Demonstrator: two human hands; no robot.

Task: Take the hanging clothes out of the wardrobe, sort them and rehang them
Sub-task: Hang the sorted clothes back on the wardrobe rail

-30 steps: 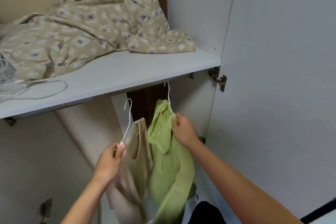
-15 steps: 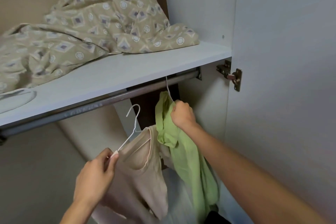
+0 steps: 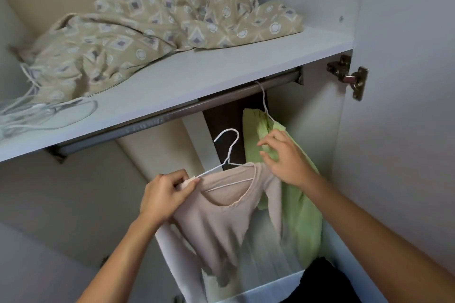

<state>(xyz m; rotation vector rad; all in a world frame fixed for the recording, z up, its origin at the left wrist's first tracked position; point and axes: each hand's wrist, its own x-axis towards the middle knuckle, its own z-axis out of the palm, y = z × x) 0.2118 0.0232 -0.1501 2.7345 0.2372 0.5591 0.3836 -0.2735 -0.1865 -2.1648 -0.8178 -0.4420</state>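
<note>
Left hand (image 3: 165, 195) pinching beige top (image 3: 221, 216), right hand (image 3: 286, 157) perhaps touching green garment (image 3: 299, 209)

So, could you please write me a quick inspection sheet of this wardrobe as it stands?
Surface: white shelf over a metal rail.
Job's things: green garment hangs on the rail; beige top on a white hanger, off the rail.
Clutter: patterned bedding, spare hangers on the shelf.
Grippers: left hand pinches the hanger's end; right hand open, at the green garment.
Cables: nothing seen.
Surroundings: open door, hinge.
</note>
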